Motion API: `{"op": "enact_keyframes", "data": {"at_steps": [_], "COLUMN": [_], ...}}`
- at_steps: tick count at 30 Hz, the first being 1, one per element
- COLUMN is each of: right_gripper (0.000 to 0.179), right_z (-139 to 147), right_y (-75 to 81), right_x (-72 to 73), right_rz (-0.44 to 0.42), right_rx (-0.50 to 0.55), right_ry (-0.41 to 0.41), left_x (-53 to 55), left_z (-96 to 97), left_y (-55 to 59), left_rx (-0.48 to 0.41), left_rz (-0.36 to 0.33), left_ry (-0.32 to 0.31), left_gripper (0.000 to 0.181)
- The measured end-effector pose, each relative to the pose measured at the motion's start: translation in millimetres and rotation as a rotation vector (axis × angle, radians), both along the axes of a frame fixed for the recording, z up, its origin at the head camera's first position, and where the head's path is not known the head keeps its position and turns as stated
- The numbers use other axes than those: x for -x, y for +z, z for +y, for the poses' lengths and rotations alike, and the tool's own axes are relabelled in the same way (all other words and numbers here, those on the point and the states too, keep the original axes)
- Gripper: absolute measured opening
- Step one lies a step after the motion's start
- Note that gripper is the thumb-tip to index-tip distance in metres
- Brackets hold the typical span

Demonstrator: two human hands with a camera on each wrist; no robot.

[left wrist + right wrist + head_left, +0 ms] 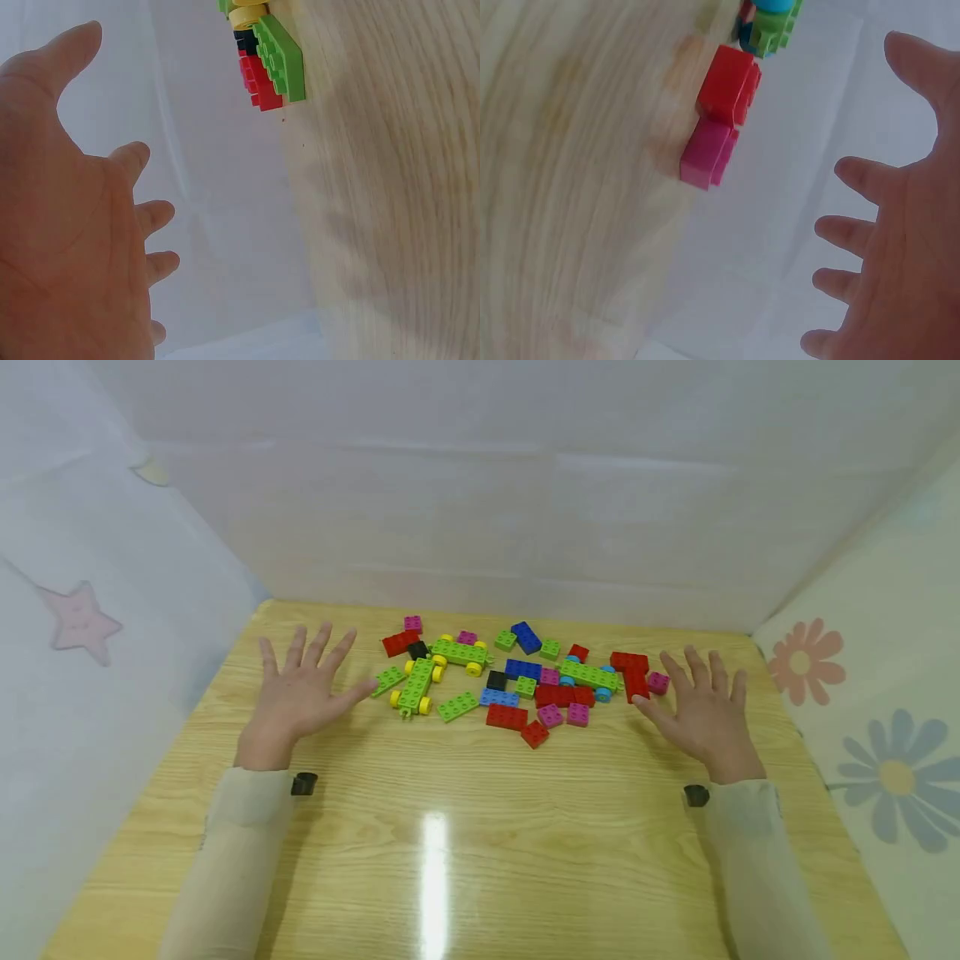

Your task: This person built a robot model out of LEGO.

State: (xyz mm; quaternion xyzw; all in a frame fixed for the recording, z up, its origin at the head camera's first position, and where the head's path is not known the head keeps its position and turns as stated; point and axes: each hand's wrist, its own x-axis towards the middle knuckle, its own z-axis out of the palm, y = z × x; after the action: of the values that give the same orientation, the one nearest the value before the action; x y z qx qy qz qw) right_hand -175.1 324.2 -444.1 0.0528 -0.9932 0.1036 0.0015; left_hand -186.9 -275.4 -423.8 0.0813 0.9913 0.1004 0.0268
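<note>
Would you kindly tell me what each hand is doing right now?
Left hand: open, holding nothing.
Right hand: open, holding nothing.

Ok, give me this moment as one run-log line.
left hand: spread, empty | right hand: spread, empty | table: colored bricks, three green wheeled bases

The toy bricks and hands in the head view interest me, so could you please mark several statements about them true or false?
1. The left hand and right hand both have spread fingers. True.
2. The rightmost pink brick lies beside a red brick. True.
3. The right hand grips that red brick. False: it holds nothing.
4. The yellow-wheeled base nearest the left hand is lime green. True.
5. The wheeled base nearest the right hand has yellow wheels. False: its wheels are blue.
</note>
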Motion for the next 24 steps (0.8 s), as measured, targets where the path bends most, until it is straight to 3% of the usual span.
{"op": "enact_keyframes", "data": {"at_steps": [9, 16, 20, 24], "right_gripper": [0.095, 0.083, 0.077, 0.076], "right_z": [-37.4, -91.4, -125.8, -156.0], "right_y": [-3.5, 2.0, 8.2, 12.8], "right_x": [13.5, 23.7, 26.6, 27.9], "right_rz": [-0.029, 0.051, 0.04, -0.029], "right_rx": [0.023, 0.025, 0.092, 0.195], "right_ry": [0.155, 0.305, 0.37, 0.382], "left_x": [0.4, 8.7, 14.6, 21.6], "left_z": [6.5, 8.6, 7.7, 6.6], "left_y": [-15.9, -24.3, -23.8, -25.3], "left_rx": [0.016, -0.048, -0.085, -0.156], "left_rz": [-0.046, -0.062, -0.076, -0.079], "left_ry": [-0.033, -0.125, -0.185, -0.245], "left_gripper": [0.1, 0.101, 0.101, 0.099]}}
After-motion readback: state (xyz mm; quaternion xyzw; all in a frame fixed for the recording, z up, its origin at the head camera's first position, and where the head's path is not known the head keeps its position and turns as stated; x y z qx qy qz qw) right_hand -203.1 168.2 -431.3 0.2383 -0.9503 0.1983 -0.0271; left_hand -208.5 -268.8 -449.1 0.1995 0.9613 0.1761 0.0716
